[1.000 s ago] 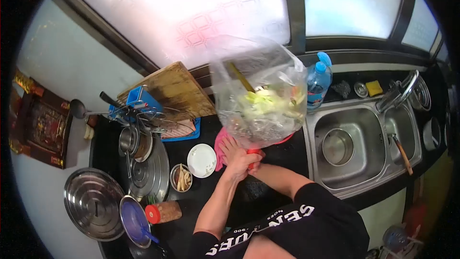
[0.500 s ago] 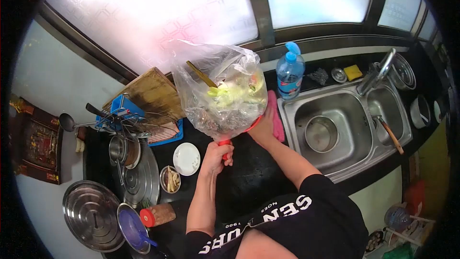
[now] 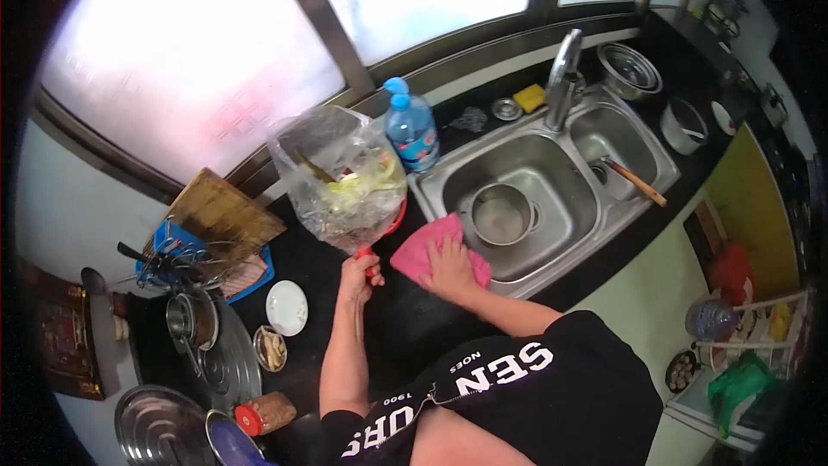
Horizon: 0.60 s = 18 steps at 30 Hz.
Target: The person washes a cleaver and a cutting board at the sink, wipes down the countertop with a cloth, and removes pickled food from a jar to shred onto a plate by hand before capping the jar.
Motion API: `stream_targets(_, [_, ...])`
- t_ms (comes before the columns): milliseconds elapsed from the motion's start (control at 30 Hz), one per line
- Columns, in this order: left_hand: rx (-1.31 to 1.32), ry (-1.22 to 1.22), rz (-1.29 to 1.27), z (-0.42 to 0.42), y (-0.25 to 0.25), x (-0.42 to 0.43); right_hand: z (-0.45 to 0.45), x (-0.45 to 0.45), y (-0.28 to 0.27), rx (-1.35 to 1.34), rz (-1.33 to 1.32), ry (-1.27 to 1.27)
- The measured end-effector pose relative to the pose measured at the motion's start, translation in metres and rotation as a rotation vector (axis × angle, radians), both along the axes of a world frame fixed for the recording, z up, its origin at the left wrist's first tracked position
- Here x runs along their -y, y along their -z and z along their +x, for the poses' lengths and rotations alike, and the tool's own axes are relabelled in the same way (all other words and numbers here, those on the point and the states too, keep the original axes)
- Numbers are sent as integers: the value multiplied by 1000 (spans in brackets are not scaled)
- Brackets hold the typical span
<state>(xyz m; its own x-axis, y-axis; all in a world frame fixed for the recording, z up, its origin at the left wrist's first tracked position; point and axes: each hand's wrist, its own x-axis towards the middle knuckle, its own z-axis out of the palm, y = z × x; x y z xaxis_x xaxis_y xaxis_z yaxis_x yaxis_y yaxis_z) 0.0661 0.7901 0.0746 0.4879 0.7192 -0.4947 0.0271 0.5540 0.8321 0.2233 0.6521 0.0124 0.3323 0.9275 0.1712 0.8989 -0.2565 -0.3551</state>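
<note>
My left hand [image 3: 360, 276] is closed round the red handle [image 3: 366, 257] of a container with a red rim. A clear plastic bag [image 3: 323, 220] lines that container, its mouth standing up, with pale green vegetable scraps [image 3: 355, 188] and a brown stick-like piece inside. To the right, my right hand [image 3: 450, 269] presses on a pink cloth [image 3: 414, 252], gripping it with the fingers over it. The cloth lies on the black counter [image 3: 410, 309] and reaches the sink's front left edge. A blue bottle [image 3: 412, 134] stands just behind the bag and cloth.
A steel double sink [image 3: 561, 207] holds a metal pot [image 3: 503, 214] and a wooden-handled utensil [image 3: 634, 181]. Left of the bag are a wooden chopping board [image 3: 228, 207], a white plate [image 3: 286, 308], a small bowl [image 3: 270, 349] and a red-lidded jar [image 3: 266, 414].
My right hand has come out from beside the container and drawn the pink cloth towards me along the sink's edge. My left hand still grips the handle. The view has turned rightward.
</note>
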Motion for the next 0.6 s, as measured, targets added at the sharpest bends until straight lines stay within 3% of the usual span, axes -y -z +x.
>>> stream_targets(133, [-4, -31, -30, 13, 11, -5, -3, 71, -6, 37, 8, -52])
stream_targets(200, [-3, -30, -41, 23, 17, -1, 10, 106, -7, 104, 52, -232])
stream_targets(333, [-42, -35, -33, 33, 28, 5, 58, 159, -2, 61, 3, -337])
stream_targets(400, [-113, -233, 14, 38, 25, 15, 93, 184, -15, 60, -64, -371])
stream_targets(500, [-121, -341, 128, 17, 43, 27, 151, 209, -13, 79, -28, -289])
stream_targets(600, [-153, -599, 18, -8, 44, 49, 218, 229, -11, 51, -66, -173])
